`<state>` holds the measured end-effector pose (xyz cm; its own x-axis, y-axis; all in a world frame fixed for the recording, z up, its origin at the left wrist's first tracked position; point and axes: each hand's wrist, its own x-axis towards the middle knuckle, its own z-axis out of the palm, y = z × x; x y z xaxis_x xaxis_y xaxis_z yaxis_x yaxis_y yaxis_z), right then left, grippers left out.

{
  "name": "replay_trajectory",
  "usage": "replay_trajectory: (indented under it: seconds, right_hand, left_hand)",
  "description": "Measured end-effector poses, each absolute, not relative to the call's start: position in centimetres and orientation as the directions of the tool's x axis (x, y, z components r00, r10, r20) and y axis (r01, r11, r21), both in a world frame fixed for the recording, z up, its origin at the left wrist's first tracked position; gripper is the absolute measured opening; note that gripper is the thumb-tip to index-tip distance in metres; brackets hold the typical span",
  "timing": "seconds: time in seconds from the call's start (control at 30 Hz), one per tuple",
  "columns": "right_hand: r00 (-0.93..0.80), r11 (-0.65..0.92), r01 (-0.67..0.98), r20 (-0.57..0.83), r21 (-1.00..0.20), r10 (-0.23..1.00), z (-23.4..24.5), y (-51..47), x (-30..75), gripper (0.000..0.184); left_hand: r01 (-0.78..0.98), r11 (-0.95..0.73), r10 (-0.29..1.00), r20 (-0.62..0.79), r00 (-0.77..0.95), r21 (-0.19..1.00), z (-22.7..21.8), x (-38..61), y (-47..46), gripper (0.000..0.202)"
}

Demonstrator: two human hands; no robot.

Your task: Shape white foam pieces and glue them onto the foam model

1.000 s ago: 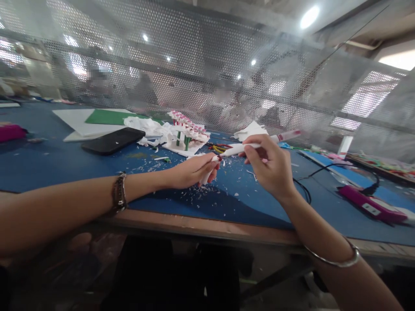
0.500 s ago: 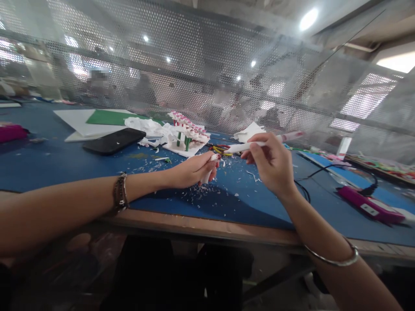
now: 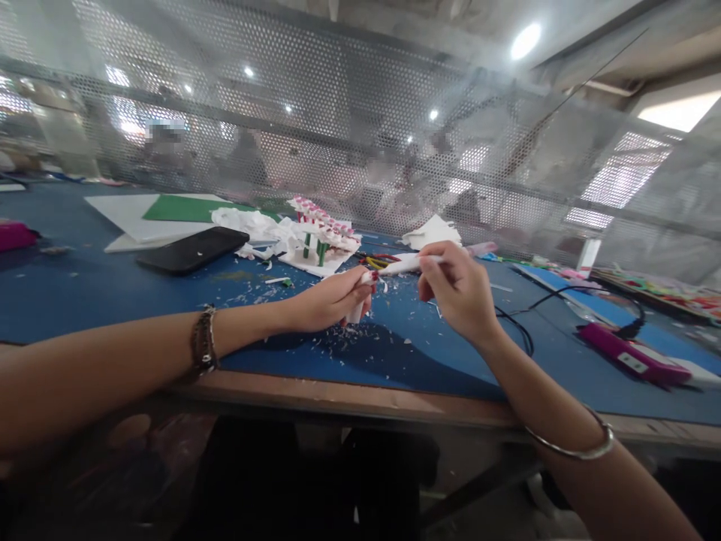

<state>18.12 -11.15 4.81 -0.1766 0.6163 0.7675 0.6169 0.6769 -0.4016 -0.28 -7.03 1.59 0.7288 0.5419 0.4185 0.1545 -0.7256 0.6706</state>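
My left hand [image 3: 332, 298] rests on the blue table [image 3: 113, 285], fingers closed around a small white foam piece [image 3: 356, 312] with a red-tipped end. My right hand [image 3: 459, 289] is closed on a white marker pen [image 3: 411, 263], whose tip points at the foam piece and almost touches it. The pen's far end near the mesh screen is blurred. White shavings [image 3: 343, 334] lie scattered under both hands.
A black phone [image 3: 194, 249] lies left of centre. Behind the hands stand a white foam block with pink and green pegs [image 3: 321, 237], crumpled paper, coloured sticks and white and green sheets [image 3: 152, 214]. A magenta tool with a black cable [image 3: 631, 357] lies right. A perforated mesh screen [image 3: 360, 135] backs the table.
My right hand has lowered and tilted the pen down, bringing its tip back to the foam piece after lifting away slightly. My left hand stays almost still.
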Motion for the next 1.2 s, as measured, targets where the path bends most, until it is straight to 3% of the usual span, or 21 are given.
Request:
replay_trajectory:
  seconds: [0.33, 0.47, 0.6, 0.8, 0.97, 1.2]
  right_hand:
    - [-0.154, 0.685, 0.589, 0.773, -0.428, 0.616, 4.7, -11.0, 18.0, 0.011]
    - [-0.169, 0.693, 0.569, 0.762, -0.442, 0.625, 4.8, -11.0, 18.0, 0.012]
    - [-0.073, 0.708, 0.522, 0.802, -0.475, 0.592, 5.2, -10.9, 18.3, 0.013]
    - [-0.102, 0.537, 0.646, 0.636, -0.543, 0.765, 5.0, -9.8, 19.1, 0.015]
    - [-0.234, 0.395, 0.807, 0.375, -0.440, 0.897, 3.7, -8.6, 18.6, 0.021]
    - [-0.245, 0.312, 0.924, 0.281, -0.223, 0.928, 3.1, -7.1, 17.1, 0.024]
  left_hand:
    - [0.224, -0.807, 0.517, 0.471, 0.714, 0.546, 1.6, -0.5, -6.9, 0.015]
    - [0.222, -0.814, 0.519, 0.498, 0.695, 0.537, 1.6, -0.4, -6.8, 0.012]
    - [0.210, -0.807, 0.532, 0.526, 0.664, 0.552, 1.6, -0.4, -6.9, 0.012]
    - [0.173, -0.804, 0.566, 0.645, 0.513, 0.569, 3.8, -1.3, -6.2, 0.015]
    - [0.102, -0.813, 0.552, 0.703, 0.449, 0.573, 5.9, -2.0, -6.1, 0.013]
    - [0.253, -0.826, 0.548, 0.616, 0.565, 0.503, 5.9, -4.2, -6.7, 0.014]
